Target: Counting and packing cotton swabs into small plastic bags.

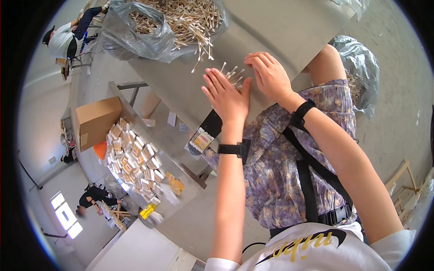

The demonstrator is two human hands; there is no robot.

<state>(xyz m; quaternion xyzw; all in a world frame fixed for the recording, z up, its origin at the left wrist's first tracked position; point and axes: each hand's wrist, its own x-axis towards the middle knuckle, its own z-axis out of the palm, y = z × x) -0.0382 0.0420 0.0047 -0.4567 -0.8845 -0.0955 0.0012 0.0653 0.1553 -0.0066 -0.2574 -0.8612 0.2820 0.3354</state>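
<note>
Probably very light and stiff lengthwise, yet soft at the ends: expect such handling from the small bunch of thin wooden sticks with white cotton tips (234, 75). Likely to snap if bent hard, and to roll or splay if squeezed unevenly; best to take hold around the middle of the sticks, clear of the cotton, with even pressure. Lying at the left grip (227, 98), over the smooth grey bench (262, 27), with tips poking out between thumb and index finger and lower ends hidden beneath the palm. Note the left grip set back-up, fingers extended, thumb spread; cannot tell whether clasping or merely covering the sticks. Find the right grip (272, 77) just to the right, apart from the visible tips, fingers loosely bent; cannot tell whether holding anything. See also, beyond the left grip, more such sticks heaped in a translucent grey plastic bag (151, 45).
</note>
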